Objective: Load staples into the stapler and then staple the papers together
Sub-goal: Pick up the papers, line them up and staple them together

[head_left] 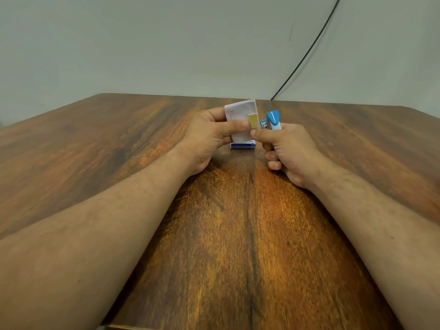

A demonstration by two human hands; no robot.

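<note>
1. Left hand (209,132) closed on a small stack of white papers (240,120), thumb across the front face, fingers behind. Papers held upright, long axis roughly vertical, top tipped slightly away.
2. A yellow tab (252,121) sits on the papers' right edge, just above the left thumb tip.
3. Right hand (285,148) wrapped around a blue and white stapler (273,121), nose up, long axis near vertical. Metal mouth faces left, toward the papers' right edge, just beside it but not yet over it.
4. Key relation: papers lie directly left of the stapler's mouth; both hands about level, thumbs nearly touching. Judged: the closing move is a short sideways one, either hand equally near.
5. A small blue staple box (242,145) lies on the table (238,234) just below the papers, towards the far edge, at mid-width.
6. Cannot tell whether the stapler is loaded; its magazine is hidden.
7. Table: dark, streaked wood grain, bare apart from the box. Both forearms rest on it.
8. Room: plain pale wall behind; a black cable (307,51) runs down it to the table's far edge.
</note>
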